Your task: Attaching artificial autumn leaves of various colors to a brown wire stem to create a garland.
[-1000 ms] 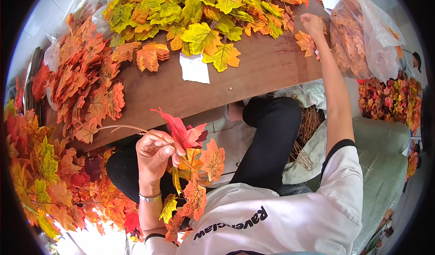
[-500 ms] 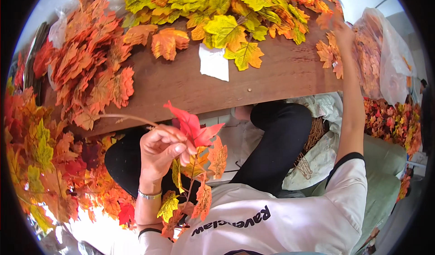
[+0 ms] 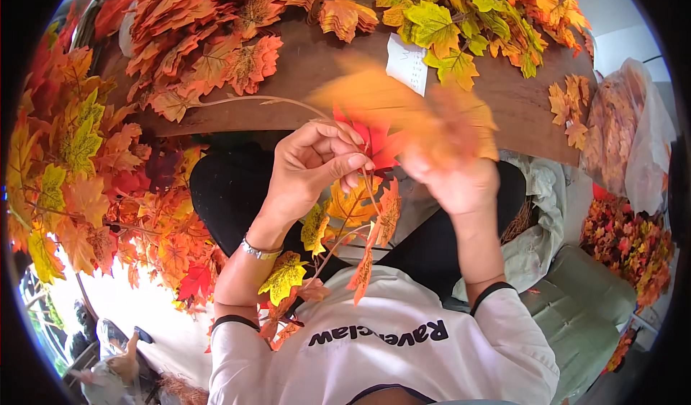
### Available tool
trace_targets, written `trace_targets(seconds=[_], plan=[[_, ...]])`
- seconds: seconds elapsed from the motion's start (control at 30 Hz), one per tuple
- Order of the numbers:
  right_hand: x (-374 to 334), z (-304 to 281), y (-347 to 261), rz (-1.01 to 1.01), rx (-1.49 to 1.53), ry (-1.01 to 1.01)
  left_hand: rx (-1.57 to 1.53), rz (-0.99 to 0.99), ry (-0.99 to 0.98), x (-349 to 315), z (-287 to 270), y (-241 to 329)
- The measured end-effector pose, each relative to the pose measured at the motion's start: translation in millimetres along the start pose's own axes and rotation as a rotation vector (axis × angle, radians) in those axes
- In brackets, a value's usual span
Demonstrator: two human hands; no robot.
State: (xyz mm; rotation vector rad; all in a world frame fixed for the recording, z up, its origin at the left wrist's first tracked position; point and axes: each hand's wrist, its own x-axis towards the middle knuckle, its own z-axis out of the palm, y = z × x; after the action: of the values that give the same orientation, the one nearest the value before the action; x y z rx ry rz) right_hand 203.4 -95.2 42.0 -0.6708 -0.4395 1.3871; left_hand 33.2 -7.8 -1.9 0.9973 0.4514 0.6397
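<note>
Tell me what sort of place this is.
Probably a workshop for artificial foliage: orange leaves stacked on a brown table, a leafy stem in the left hand, a clear bag of leaves.

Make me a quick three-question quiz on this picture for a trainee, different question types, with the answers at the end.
1. Which hand pinches the brown stem beside the red leaf?
2. True or false: the white paper lies on the brown table.
3. What colour are the blurred leaves at the right hand? (a) purple (b) orange (c) white

Key: 1. The left hand. 2. True. 3. b.
</note>
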Motion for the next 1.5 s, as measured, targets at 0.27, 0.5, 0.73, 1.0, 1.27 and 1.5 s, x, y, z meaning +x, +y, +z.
trace_targets(seconds=[0.27,0.5,0.73,1.0,1.27,1.5], plan=[[19,-4,55,0.19,0.202,0.024,-0.062,0.072,-0.004,-4,-4,2],[19,-1,67,0.231,0.335,0.079,-0.057,0.084,-0.008,-6,-7,4],[16,3,65,0.194,0.286,0.075,-0.061,0.072,-0.014,-7,-6,5],[10,-1,71,0.151,0.191,0.073,-0.057,0.063,0.014,-6,-6,1],[14,-11,54,0.009,-0.073,-0.057,-0.048,0.045,-0.019,-1,-3,4],[60,-111,-48,-0.713,-1.549,0.377,0.02,0.107,-0.007,-3,-7,-5]])
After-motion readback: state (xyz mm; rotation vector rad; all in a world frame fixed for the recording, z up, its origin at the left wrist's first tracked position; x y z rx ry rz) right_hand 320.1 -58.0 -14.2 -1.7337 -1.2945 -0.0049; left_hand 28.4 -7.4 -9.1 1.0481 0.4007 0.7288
